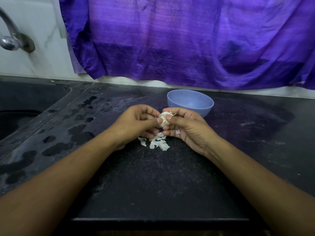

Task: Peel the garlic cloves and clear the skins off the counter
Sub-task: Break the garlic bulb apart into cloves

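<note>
1. The counter (153,176) is black speckled stone, dusty, with dark wet patches (56,147) along its left side.
2. A dark sink (25,103) is set into the counter's left end. A metal tap (10,40) comes out of the white wall (42,57) above it.
3. A purple cloth (187,40) hangs down the wall behind the back edge.
4. A blue bowl (207,109) stands upright near the back edge, right of the middle, just behind the right hand (189,128). A pale patch shows low inside it; what that is cannot be told.
5. The garlic (164,118) is held above the middle of the counter, in front of the bowl, between both hands.
6. The left hand (136,123) pinches it from the left. The right hand's fingers (172,110) curl round it from the right, thumb on top.
7. White skins (158,143) lie in a loose heap on the counter just under the hands.
8. One scrap (177,132) clings to the right hand.
</note>
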A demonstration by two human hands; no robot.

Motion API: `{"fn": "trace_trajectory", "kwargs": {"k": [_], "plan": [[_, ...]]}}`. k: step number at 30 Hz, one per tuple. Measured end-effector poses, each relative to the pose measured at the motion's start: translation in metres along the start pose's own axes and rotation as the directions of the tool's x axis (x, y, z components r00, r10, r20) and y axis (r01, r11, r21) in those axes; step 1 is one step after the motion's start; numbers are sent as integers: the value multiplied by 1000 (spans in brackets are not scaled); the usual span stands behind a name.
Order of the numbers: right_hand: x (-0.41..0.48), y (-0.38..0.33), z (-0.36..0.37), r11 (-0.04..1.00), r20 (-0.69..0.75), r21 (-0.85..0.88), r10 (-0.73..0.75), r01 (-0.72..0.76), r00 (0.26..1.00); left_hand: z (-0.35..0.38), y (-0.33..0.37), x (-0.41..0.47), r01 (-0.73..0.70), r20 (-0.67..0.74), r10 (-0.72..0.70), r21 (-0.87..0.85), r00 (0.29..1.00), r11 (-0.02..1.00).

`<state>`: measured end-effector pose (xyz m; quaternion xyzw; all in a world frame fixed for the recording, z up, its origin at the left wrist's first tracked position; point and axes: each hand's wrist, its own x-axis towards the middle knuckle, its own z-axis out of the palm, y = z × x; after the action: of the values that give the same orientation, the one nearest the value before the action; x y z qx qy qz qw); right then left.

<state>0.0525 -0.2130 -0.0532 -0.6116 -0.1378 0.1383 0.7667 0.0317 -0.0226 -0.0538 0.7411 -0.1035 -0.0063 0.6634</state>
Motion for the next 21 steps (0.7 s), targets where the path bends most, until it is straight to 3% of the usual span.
{"fn": "trace_trajectory", "kwargs": {"k": [8, 15, 18, 21], "plan": [[-4, -3, 2, 995, 71, -102, -14, 21, 997, -1, 0, 0, 62, -24, -66, -143, 998, 988], [-7, -12, -8, 981, 4, -195, -5, 6, 1000, 4, 4, -5, -14, 9, 15, -33, 1000, 999], [-6, -14, -10, 983, -12, -181, 17, -19, 1000, 1, 5, -5, -95, 14, 94, 158, 995, 983], [-6, -13, -10, 984, -13, -175, 37, -38, 999, -5, 7, -10, -164, 130, 113, 505, 985, 847]]}}
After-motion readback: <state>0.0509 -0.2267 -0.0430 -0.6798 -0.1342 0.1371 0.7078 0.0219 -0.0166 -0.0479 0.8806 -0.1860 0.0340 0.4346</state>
